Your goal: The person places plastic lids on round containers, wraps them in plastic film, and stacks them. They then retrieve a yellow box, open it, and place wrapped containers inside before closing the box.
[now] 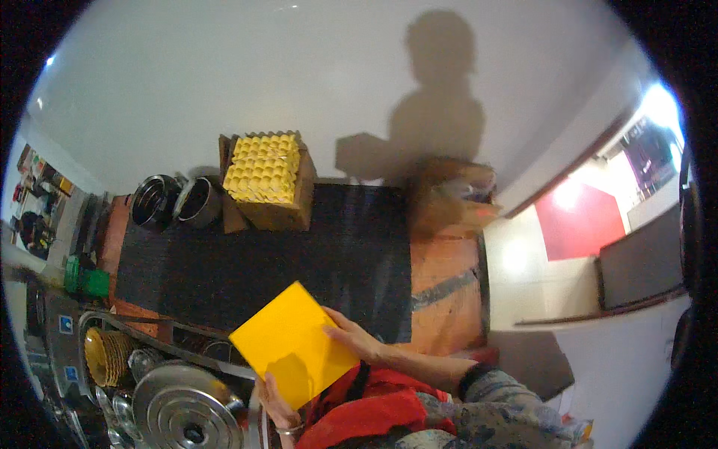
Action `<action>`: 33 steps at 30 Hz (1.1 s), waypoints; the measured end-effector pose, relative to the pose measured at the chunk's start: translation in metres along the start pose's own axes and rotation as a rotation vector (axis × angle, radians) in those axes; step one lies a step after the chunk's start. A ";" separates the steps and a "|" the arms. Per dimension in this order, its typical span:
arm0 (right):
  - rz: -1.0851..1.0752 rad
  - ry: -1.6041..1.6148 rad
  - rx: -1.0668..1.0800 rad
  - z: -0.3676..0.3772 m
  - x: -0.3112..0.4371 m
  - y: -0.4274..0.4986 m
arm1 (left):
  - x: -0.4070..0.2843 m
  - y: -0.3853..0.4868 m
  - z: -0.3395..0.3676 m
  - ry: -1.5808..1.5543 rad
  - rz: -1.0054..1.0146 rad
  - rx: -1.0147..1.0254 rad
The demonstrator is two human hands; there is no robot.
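A flat, square-looking yellow object [291,342], perhaps a box or board, is held tilted in front of my red apron. My right hand [356,337] grips its right edge with the thumb on the yellow face. At its lower left edge, my left hand [275,401] holds it, a bracelet on the wrist. Only the upper face shows; its underside and the fingers behind it are hidden. A shadow falls across its lower part.
Round metal lids [188,412] and stacked yellowish bowls [104,356] fill a rack at lower left. Beyond the black floor mat [252,269] stand metal pots [196,199] and a cardboard box [305,191] with yellow egg trays [263,168]. Another cardboard box [443,207] stands right of it.
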State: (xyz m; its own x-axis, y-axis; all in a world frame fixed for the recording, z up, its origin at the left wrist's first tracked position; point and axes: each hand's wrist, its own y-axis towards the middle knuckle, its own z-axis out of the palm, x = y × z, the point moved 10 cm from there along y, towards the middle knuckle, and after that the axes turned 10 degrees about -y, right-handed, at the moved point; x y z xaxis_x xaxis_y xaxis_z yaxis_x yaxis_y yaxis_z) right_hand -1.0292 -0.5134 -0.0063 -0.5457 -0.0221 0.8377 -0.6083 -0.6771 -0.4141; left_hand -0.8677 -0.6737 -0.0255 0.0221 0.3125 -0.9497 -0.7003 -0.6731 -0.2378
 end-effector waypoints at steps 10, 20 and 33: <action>0.231 -0.051 0.330 0.066 -0.014 0.264 | -0.001 0.162 -0.051 -0.361 -0.084 -0.559; 0.408 -0.352 0.669 0.221 0.043 0.461 | -0.016 0.331 -0.177 -0.085 -0.063 -0.763; 0.310 -0.451 1.019 0.540 0.088 0.780 | -0.179 0.602 -0.387 -0.454 0.086 -1.139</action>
State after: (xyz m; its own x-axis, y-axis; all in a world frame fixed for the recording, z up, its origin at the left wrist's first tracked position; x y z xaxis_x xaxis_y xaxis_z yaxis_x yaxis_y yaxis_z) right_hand -1.2405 -1.4405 -0.0628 -0.2097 -0.4122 0.8866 0.3748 -0.8714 -0.3165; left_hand -1.0172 -1.3940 -0.0779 -0.4030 0.2903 -0.8679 0.3404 -0.8328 -0.4366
